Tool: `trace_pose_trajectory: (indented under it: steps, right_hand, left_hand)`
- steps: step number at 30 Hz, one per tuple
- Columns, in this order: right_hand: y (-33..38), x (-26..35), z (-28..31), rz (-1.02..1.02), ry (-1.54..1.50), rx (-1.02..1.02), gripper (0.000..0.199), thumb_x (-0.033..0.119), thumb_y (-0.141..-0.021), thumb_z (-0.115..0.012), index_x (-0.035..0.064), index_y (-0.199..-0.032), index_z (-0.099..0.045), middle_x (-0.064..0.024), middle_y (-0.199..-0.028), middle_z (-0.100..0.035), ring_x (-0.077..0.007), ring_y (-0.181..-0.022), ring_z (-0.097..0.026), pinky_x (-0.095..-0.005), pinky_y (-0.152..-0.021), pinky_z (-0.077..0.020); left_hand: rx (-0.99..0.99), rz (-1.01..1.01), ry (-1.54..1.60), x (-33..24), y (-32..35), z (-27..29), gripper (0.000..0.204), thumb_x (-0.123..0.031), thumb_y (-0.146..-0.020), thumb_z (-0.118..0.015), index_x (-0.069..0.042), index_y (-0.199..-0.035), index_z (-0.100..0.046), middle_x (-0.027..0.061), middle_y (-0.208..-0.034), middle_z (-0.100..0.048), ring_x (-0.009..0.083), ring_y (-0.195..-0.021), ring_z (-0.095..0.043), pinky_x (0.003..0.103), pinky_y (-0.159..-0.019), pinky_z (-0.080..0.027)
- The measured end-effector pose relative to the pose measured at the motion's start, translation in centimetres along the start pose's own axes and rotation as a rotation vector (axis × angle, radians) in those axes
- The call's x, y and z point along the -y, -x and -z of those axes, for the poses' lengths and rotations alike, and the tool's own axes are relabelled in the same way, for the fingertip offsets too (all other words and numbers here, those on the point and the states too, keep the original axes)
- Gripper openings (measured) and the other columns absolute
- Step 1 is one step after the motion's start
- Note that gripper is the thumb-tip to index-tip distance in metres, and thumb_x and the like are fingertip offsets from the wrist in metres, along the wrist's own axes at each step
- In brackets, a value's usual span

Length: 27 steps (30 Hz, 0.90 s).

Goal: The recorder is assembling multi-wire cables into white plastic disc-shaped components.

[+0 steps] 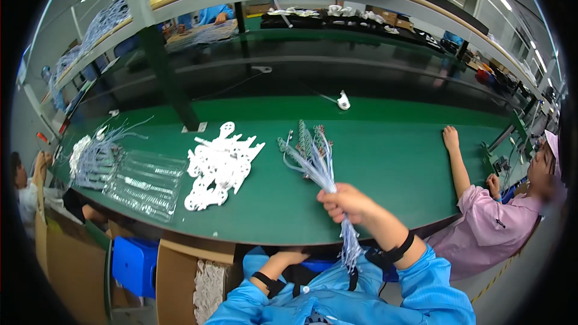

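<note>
My right hand (349,203) is closed round a bundle of pale, translucent cords (319,168) over the table's near edge. The bundle's far end fans out on the green tabletop (373,168), with dark coiled, spring-like tips. Its frayed near end hangs below my fist, over my lap. My left hand (292,257) is low at the table's near edge, close to my body, and its fingers are hidden. Left of the bundle lies a heap of flat white plastic parts (220,165), touched by neither hand.
A clear ribbed plastic tray (147,183) and more pale cords (96,159) lie on the left. One white part (343,101) rests on the dark belt (289,75) ahead. Cardboard boxes (180,283) and a blue bin (133,265) stand below. A pink-sleeved person (487,222) sits at right.
</note>
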State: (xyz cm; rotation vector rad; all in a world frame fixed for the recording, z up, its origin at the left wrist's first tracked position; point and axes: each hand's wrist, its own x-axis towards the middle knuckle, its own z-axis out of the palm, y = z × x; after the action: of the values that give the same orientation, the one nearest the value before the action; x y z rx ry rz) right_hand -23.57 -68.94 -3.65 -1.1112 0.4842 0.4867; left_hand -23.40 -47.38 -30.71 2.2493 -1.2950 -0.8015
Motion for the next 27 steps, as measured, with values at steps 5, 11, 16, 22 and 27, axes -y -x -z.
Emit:
trace_pose_trajectory:
  steps: [5, 11, 16, 22, 27]
  right_hand:
    - [0.2, 3.5, 1.6, -0.078, -0.147, 0.169, 0.003, 0.011, -0.095, -0.048, 0.0082, -0.093, -0.047, 0.0074, -0.056, -0.035, -0.0007, -0.042, -0.031, -0.0173, -0.034, -0.0235]
    - [-0.9, 4.9, -0.3, -0.130, -0.151, 0.179, 0.006, 0.010, -0.095, -0.049, 0.0057, -0.091, -0.046, 0.0072, -0.058, -0.038, 0.0000, -0.042, -0.032, -0.0165, -0.035, -0.0263]
    - [-1.7, 3.7, -2.8, -0.057, -0.229, 0.196, 0.013, 0.011, -0.096, -0.047, 0.0068, -0.083, -0.047, 0.0074, -0.056, -0.040, -0.0011, -0.041, -0.036, -0.0170, -0.035, -0.0283]
    - [-2.4, 0.3, -5.9, -0.008, -0.115, 0.152, 0.010, 0.014, -0.093, -0.053, 0.0085, -0.086, -0.049, 0.0034, -0.059, -0.045, -0.0067, -0.045, -0.043, -0.0215, -0.040, -0.0367]
    - [-2.9, -4.4, -6.0, 0.135, -0.032, 0.017, 0.004, 0.012, -0.093, -0.052, 0.0098, -0.094, -0.049, -0.0016, -0.066, -0.049, -0.0151, -0.054, -0.050, -0.0306, -0.050, -0.0463]
  left_hand:
    - [0.265, 0.079, 0.180, -5.5, 7.2, 8.2, 0.043, -0.036, -0.089, -0.055, -0.003, -0.116, -0.060, 0.0188, -0.110, -0.064, 0.0315, -0.103, -0.061, 0.037, -0.090, -0.047]
    - [-0.025, -0.018, 1.296, -11.5, 11.2, 15.9, 0.031, -0.031, -0.096, -0.054, -0.005, -0.112, -0.058, 0.0072, -0.091, -0.067, 0.0143, -0.083, -0.064, 0.029, -0.076, -0.053]
    - [-0.455, -0.006, 1.645, -12.8, 5.3, 19.0, 0.042, -0.032, -0.097, -0.049, 0.002, -0.120, -0.051, 0.0203, -0.107, -0.062, 0.0298, -0.098, -0.063, 0.039, -0.086, -0.052]
    - [-0.337, -0.015, 2.055, -8.7, -3.9, 20.0, 0.047, -0.040, -0.098, -0.039, 0.002, -0.101, -0.059, 0.0176, -0.090, -0.065, 0.0248, -0.078, -0.065, 0.038, -0.069, -0.054]
    - [-0.600, 0.124, 1.652, -8.0, -4.8, 20.6, 0.036, -0.030, -0.096, -0.048, 0.004, -0.093, -0.061, 0.0145, -0.077, -0.065, 0.0206, -0.060, -0.060, 0.035, -0.056, -0.049]
